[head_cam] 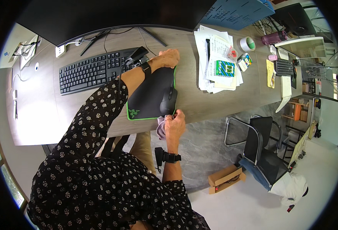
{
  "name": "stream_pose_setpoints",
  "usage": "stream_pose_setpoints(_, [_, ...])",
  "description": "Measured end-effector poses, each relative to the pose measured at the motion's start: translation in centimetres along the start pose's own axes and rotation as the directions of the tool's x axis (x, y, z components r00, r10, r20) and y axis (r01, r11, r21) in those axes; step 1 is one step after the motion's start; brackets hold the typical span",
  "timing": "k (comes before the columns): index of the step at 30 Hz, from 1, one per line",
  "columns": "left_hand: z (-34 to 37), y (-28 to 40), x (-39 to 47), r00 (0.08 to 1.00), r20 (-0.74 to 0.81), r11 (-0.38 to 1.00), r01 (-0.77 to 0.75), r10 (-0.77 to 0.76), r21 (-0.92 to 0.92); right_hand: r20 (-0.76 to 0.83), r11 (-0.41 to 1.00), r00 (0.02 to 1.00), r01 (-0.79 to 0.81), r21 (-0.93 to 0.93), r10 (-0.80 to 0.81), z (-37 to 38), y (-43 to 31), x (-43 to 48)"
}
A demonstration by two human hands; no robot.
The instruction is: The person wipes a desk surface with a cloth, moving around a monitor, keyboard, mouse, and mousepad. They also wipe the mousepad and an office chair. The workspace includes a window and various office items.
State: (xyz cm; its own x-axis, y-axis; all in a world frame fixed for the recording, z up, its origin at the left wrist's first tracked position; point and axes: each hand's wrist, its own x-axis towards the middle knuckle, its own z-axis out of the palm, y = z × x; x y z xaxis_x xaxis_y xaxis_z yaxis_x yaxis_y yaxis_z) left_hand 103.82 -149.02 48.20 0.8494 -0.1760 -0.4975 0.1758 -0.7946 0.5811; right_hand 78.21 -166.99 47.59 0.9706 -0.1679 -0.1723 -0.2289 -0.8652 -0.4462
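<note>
A black mouse pad [148, 95] with green edging lies on the desk. My left hand [168, 57] reaches across to its far right corner with curled fingers; whether it grips the pad or the mouse cable there is hidden. At the near right corner, my right hand [175, 123] is shut on a crumpled mauve cloth [161, 128], which hangs over the desk's front edge. Just beyond those fingers, a black computer mouse [168, 101] rests on the pad's right side. Both wrists wear black strapped devices. My left forearm passes over the right end of a black keyboard [91, 70].
Behind the keyboard stands a large monitor [114, 14]. To the right are stacked papers [203, 66], a green-and-blue box [225, 68] and a tape roll [247, 44]. A black chair [261, 143] and an open cardboard box [226, 178] stand on the floor; another person sits nearby.
</note>
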Motion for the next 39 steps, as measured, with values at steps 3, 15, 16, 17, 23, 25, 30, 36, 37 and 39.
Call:
stream_pose_setpoints(3, [-0.2, -0.7, 0.4, 0.948, -0.057, 0.930, -0.320, 0.314, -0.182, -0.032, 0.967, 0.998, -0.042, 0.250, 0.052, 0.9, 2.0, 0.7])
stream_pose_setpoints(15, [0.5, 5.1, 1.4, 0.823, -0.480, 0.918, -0.388, 0.304, -0.084, -0.132, 0.914, 0.990, 0.002, 0.406, 0.057, -5.2, 12.1, 11.9])
stream_pose_setpoints(16, [-0.1, 4.1, -0.3, 0.777, -0.537, 0.892, -0.442, 0.328, -0.094, -0.156, 0.947, 0.988, 0.038, 0.320, 0.013, -5.4, 12.0, 11.5])
stream_pose_setpoints(17, [-0.5, 3.0, -2.4, 0.780, -0.545, 0.891, -0.437, 0.307, -0.124, -0.214, 0.968, 0.977, 0.051, 0.244, 0.003, -5.5, 11.8, 10.7])
stream_pose_setpoints(23, [-2.5, -11.8, -19.8, 0.644, -0.762, 0.917, -0.337, 0.060, -0.212, -0.144, 0.869, 0.985, -0.011, 0.494, 0.094, -7.9, 6.1, 3.7])
stream_pose_setpoints(25, [-3.4, -19.0, -24.6, 0.486, -0.857, 0.961, -0.112, -0.169, -0.253, -0.011, 0.732, 0.998, -0.036, 0.681, 0.059, -8.4, 2.8, 1.1])
stream_pose_setpoints(30, [-3.1, -33.5, -33.2, 0.154, -0.869, 0.859, 0.307, -0.470, -0.410, -0.200, 0.751, 0.876, 0.479, 0.455, -0.438, -0.6, -7.9, -0.3])
stream_pose_setpoints(36, [-1.2, -39.7, -36.0, 0.296, -0.729, 0.772, 0.048, -0.618, -0.634, 0.035, 0.684, 0.698, 0.709, -0.173, -0.715, 10.1, -13.9, -4.2])
stream_pose_setpoints(37, [-1.2, -40.3, -36.2, 0.281, -0.715, 0.762, 0.110, -0.640, -0.638, 0.085, 0.690, 0.712, 0.699, -0.189, -0.698, 11.4, -14.7, -5.5])
stream_pose_setpoints(39, [-0.9, -41.2, -36.6, 0.191, -0.729, 0.754, 0.194, -0.657, -0.628, 0.122, 0.593, 0.601, 0.799, -0.100, -0.790, 13.3, -16.5, -8.4])
